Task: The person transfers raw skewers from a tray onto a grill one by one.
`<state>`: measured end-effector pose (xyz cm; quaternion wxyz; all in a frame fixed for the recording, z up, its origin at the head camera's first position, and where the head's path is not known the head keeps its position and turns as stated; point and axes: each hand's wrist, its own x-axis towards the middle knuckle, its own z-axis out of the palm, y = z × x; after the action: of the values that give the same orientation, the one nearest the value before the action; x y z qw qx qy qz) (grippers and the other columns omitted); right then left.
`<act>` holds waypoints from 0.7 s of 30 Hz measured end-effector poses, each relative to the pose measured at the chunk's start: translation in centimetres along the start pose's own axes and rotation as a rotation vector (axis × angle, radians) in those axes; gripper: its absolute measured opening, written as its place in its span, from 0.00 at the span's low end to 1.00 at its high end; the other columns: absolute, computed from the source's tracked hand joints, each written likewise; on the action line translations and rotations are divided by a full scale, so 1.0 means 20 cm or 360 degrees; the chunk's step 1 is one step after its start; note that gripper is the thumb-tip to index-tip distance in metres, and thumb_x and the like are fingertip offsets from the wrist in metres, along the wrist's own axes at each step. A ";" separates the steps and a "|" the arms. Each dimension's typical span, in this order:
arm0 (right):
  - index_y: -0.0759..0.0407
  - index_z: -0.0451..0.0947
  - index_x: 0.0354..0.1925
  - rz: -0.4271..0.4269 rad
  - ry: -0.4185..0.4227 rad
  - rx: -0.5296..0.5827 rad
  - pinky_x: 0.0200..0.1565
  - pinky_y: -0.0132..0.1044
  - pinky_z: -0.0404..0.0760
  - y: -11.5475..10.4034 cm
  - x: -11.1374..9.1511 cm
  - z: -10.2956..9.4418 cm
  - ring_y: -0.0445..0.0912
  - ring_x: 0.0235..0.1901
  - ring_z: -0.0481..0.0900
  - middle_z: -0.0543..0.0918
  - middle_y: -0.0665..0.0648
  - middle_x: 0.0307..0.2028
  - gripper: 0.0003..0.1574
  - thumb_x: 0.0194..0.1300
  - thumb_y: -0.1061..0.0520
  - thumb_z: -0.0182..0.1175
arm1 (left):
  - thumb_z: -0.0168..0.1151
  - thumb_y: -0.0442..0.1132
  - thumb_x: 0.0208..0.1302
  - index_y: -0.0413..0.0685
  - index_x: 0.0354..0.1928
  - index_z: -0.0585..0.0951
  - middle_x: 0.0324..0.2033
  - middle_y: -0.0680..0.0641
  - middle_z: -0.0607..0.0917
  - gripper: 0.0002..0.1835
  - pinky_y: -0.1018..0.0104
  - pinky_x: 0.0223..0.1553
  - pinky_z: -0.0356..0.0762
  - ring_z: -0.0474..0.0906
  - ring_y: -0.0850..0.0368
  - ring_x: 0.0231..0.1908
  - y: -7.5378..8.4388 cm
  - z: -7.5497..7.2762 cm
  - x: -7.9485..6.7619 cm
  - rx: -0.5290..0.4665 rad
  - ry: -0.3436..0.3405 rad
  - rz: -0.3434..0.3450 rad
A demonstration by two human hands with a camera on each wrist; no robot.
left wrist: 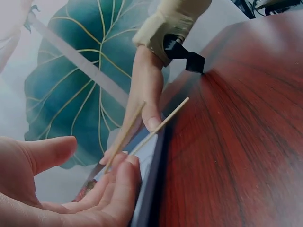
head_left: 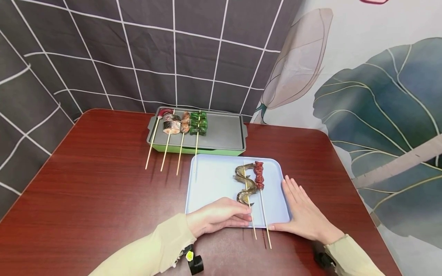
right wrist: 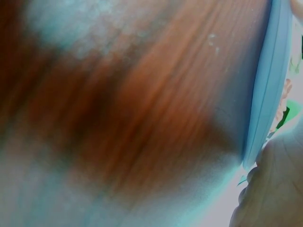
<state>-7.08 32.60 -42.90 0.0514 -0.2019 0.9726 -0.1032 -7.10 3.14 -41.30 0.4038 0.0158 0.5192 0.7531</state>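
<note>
"Resting on the left half of the grill plate are, in order, a red-topped skewer, a fish-slice skewer, a browned-meat skewer and a green-vegetable skewer, their bare sticks overhanging its near edge. What lies to the right?"

"A pale-blue tray, set nearer on the reddish-brown surface. The left hand reaches over its near rim, fingers extended rightward."

"And the state of that grip?"

"Unclosed: in the left wrist view the thumb stands well apart from the fingers, and nothing is pinched. The stick of the prawn skewer passes at the fingertips; whether they touch it cannot be told."

"Where does the prawn skewer lie from the grip?"

"On the right half of the tray, its three prawns beyond the fingers, its bare stick running past them over the near rim. The long axis runs far to near, the far end leaning slightly left; the fingers meet it crosswise. This crossing is, in my judgement, the governing relation."

"Which hand is nearer?"

"The left. Right of the prawns comes the red-meat skewer, close beside and nearly parallel. Farthest right, the right hand lies along the tray's right rim, fingers straight, grasping nothing, its thumb just beside the red-meat stick."
</note>
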 end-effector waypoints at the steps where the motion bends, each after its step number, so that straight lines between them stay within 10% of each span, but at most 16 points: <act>1: 0.69 0.44 0.79 -0.0001 0.0001 0.0002 0.77 0.55 0.44 0.00 0.00 0.00 0.62 0.77 0.43 0.47 0.68 0.78 0.86 0.47 0.13 0.62 | 0.59 0.30 0.72 0.22 0.52 0.77 0.37 0.40 0.84 0.14 0.57 0.55 0.83 0.83 0.52 0.41 0.00 0.00 0.00 0.0001 0.0004 0.0015; 21: 0.68 0.44 0.79 0.0024 -0.0004 0.0020 0.77 0.55 0.44 -0.01 0.00 -0.01 0.63 0.77 0.43 0.47 0.68 0.79 0.85 0.47 0.14 0.63 | 0.64 0.21 0.62 0.26 0.56 0.73 0.38 0.35 0.85 0.20 0.59 0.37 0.89 0.87 0.46 0.31 -0.01 0.00 -0.06 -0.0023 0.0135 0.0059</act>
<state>-6.95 32.48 -42.72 0.0546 -0.1944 0.9733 -0.1087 -6.15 2.42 -40.87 0.3674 -0.0096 0.5301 0.7641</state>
